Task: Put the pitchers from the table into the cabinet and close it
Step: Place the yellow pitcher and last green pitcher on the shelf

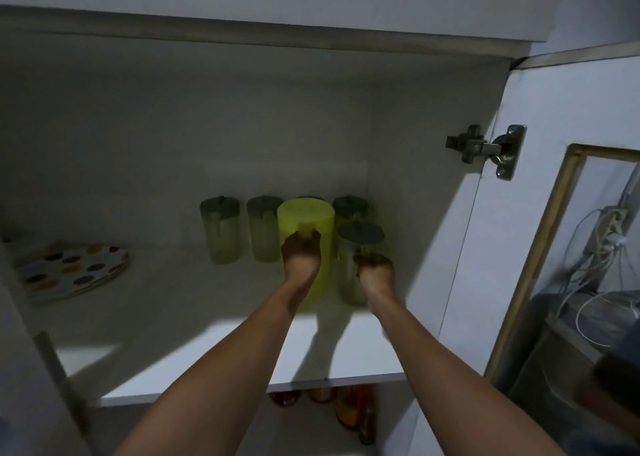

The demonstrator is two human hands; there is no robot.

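Both my arms reach up onto the white cabinet shelf [194, 320]. My left hand [300, 254] grips the handle side of a yellow-green pitcher [304, 220] standing on the shelf. My right hand [375, 272] is closed on the handle of a clear pitcher with a dark lid [358, 244] just to its right. Behind them, against the back wall, stand more clear dark-lidded pitchers [221, 230], one [264, 228] beside it and one [349, 207] at the right; another lid is mostly hidden behind the yellow one.
A stack of polka-dot plates [71, 268] lies at the shelf's left end. The right cabinet door [561, 116] stands open on its hinge [485, 149], holding a framed glass panel. Bottles [353, 407] sit on the shelf below. Cables [595, 258] show through the glass.
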